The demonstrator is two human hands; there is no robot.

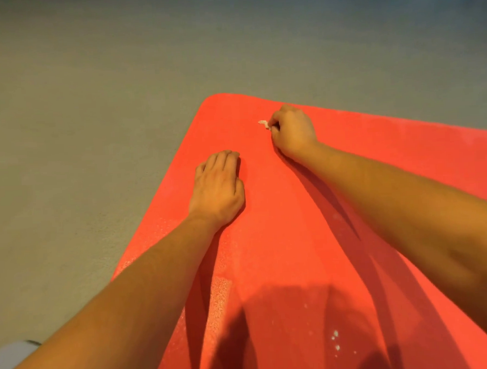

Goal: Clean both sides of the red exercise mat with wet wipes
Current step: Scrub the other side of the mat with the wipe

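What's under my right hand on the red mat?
A crumpled whitish wet wipe pokes out of the right hand, which grips it on the red mat. The hand covers the rest of the wipe.

This is an indoor floor space laid out for exercise; whether it is a gym or a room in a home cannot be told. A plain grey floor [91, 107], matt, seamless and faintly speckled like concrete or rubber, fills the upper and left view. A red foam exercise mat [282, 252] with a rounded corner lies flat on it.
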